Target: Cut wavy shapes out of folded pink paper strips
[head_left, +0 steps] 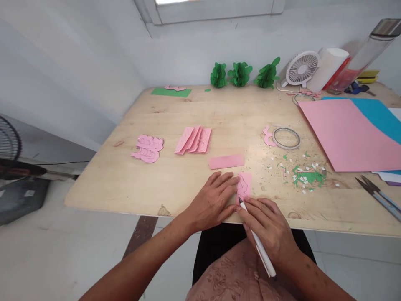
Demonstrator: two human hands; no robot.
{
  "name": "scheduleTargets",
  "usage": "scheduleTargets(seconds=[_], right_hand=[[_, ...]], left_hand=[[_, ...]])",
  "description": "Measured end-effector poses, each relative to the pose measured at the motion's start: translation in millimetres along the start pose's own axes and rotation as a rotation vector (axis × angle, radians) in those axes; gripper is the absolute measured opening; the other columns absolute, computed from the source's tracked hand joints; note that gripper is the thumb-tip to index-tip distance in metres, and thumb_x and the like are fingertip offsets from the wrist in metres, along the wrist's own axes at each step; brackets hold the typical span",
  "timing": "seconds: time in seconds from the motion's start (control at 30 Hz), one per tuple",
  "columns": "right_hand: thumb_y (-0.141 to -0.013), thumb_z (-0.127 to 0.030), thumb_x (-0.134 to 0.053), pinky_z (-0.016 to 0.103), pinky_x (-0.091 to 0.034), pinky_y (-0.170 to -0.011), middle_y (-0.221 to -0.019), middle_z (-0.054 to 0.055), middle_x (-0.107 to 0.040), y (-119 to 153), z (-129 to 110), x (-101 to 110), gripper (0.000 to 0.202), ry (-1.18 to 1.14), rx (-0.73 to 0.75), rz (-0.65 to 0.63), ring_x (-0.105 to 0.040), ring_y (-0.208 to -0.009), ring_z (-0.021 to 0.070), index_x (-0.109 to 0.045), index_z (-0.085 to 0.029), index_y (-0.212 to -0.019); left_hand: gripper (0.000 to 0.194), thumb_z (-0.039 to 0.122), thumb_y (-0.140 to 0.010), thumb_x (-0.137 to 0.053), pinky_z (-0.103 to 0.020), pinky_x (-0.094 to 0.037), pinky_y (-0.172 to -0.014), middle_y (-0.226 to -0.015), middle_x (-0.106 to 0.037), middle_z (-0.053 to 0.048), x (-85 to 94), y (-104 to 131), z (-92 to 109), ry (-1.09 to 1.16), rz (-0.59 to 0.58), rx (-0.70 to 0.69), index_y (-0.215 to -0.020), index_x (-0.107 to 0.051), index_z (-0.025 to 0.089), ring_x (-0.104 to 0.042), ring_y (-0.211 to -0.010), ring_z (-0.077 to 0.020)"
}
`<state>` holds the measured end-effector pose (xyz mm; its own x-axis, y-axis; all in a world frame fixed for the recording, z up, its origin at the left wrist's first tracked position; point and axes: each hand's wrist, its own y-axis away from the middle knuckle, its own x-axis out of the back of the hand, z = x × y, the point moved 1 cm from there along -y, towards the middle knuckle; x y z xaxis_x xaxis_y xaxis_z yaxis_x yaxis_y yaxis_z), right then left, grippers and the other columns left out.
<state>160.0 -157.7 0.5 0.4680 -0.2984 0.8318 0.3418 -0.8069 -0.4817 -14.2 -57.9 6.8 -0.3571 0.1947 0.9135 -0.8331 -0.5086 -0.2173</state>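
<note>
A small pink paper piece (244, 184) with a wavy drawn outline lies near the table's front edge. My left hand (216, 200) rests beside it, fingers spread, fingertips on its left edge. My right hand (269, 225) is closed around a white pen (263, 255), whose dark tip touches the paper's lower part. Just behind is a folded pink strip (226, 161). Farther back sits a stack of pleated pink paper (193, 140) with drawn curves. Cut pink scalloped shapes (148, 148) lie to the left.
Grey-handled scissors (380, 197), large pink sheets (354, 133) and green scraps (309, 177) lie on the right. A tape roll (286, 138) is nearer the middle. Green paper figures (239, 74), a small white fan (302, 69) and a tilted bottle (363, 58) line the wall.
</note>
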Motion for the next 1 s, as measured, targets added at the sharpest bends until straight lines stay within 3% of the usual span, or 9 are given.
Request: scheduleTargets(seconds=[0.47,1.0], right_hand=[[-0.092,-0.01,-0.049,0.043,-0.046,-0.093,-0.109,0.01,-0.073,-2.9,0.4,2.7,0.035,-0.008,0.008,-0.01,-0.065,-0.109,0.0236,-0.063,-0.019,-0.123],[-0.092,-0.008,-0.049,0.043,-0.044,-0.093,-0.11,0.011,-0.073,-4.0,1.0,2.7,0.032,-0.029,-0.007,-0.032,-0.064,-0.11,0.0236,-0.064,-0.017,-0.119]], left_hand=[[0.027,0.039,-0.089,-0.053,-0.05,-0.031,-0.111,-0.137,-0.055,-0.011,11.1,-9.0,-5.7,-0.033,-0.044,-0.029,-0.106,-0.058,0.018,-0.044,-0.131,-0.0309],[0.03,0.044,-0.09,-0.053,-0.05,-0.027,-0.114,-0.138,-0.056,-0.009,7.3,-7.6,-13.1,0.018,0.0,-0.028,-0.103,-0.057,0.018,-0.042,-0.133,-0.0306]])
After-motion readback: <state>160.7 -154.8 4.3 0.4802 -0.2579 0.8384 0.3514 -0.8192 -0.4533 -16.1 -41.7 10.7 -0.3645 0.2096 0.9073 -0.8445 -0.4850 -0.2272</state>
